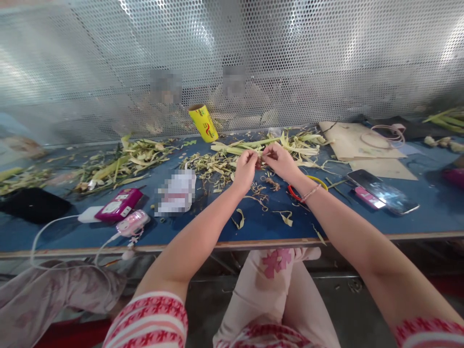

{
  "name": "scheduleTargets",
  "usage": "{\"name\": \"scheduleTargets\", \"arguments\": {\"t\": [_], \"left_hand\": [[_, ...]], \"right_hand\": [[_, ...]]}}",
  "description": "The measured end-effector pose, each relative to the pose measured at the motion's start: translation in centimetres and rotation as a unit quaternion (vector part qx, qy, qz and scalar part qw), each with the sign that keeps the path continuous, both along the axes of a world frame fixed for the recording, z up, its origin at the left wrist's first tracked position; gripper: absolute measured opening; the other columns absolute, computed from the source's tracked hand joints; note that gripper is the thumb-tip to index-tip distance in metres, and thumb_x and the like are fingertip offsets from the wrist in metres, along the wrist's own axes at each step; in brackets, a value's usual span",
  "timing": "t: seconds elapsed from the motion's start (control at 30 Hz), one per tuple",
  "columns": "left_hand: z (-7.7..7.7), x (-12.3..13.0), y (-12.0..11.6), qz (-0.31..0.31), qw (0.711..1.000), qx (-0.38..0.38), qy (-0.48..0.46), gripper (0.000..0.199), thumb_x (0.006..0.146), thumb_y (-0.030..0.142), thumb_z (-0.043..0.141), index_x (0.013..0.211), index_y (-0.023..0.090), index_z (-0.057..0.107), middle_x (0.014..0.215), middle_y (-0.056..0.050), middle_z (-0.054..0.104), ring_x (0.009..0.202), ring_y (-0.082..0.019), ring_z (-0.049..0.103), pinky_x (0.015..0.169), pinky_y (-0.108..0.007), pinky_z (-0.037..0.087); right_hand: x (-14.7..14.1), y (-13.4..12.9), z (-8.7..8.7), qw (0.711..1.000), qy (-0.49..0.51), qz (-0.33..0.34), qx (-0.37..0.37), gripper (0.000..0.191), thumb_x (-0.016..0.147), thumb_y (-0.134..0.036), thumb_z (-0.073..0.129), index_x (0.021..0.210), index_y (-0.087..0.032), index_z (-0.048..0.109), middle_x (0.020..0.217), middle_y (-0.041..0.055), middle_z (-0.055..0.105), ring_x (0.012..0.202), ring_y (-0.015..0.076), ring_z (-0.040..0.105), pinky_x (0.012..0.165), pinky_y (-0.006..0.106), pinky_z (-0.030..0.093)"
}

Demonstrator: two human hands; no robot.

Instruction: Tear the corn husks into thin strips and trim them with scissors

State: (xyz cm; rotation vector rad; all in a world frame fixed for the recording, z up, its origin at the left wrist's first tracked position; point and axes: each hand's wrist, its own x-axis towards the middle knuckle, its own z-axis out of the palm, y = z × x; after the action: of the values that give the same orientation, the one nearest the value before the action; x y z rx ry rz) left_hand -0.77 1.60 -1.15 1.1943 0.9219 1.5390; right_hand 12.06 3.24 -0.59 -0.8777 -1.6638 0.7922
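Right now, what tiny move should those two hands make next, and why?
Perhaps a gentle pinch and pull between the left hand and the right hand: both have their fingers bent and brought close together near the loose, pale plant strips, though whatever lies between them is too small to make out.

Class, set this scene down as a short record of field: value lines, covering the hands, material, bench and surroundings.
Left hand: fingers bent; anything held is too small to tell
Right hand: fingers bent, close to the left hand's; bracelet on the wrist
Material: pale, greenish plant strips heaped around the hands
Bench: blue table, with scattered scraps
Behind: perforated metal panel; tilted yellow tube
To the left: magenta device
To the right: dark phone; brown sheets
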Motion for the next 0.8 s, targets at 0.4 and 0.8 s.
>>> {"name": "scheduleTargets", "arguments": {"t": [0.4, 0.8], "left_hand": [[0.57, 0.45, -0.29, -0.025, 0.993, -0.078, -0.090, 0.025, 0.087, 0.028, 0.063, 0.070, 0.018, 0.049, 0.060, 0.006, 0.046, 0.050, -0.006, 0.040, 0.055, -0.021, 0.039], [0.43, 0.15, 0.20, 0.021, 0.993, -0.082, -0.078, 0.014, 0.087, 0.014, 0.057, 0.074, 0.016, 0.054, 0.067, 0.005, 0.051, 0.058, -0.005, 0.047, 0.060, -0.019, 0.039]], "right_hand": [[0.06, 0.28, -0.24, 0.999, 0.044, -0.021, -0.023, 0.015, 0.076, -0.015, 0.058, 0.090, -0.020, 0.059, 0.083, -0.0005, 0.059, 0.070, 0.0127, 0.059, 0.077, 0.033, 0.052], [0.27, 0.72, -0.57, 0.999, 0.042, 0.009, 0.006, 0.017, 0.069, -0.030, 0.075, 0.075, -0.019, 0.063, 0.081, 0.0034, 0.065, 0.077, 0.0180, 0.065, 0.078, 0.037, 0.054]]}}
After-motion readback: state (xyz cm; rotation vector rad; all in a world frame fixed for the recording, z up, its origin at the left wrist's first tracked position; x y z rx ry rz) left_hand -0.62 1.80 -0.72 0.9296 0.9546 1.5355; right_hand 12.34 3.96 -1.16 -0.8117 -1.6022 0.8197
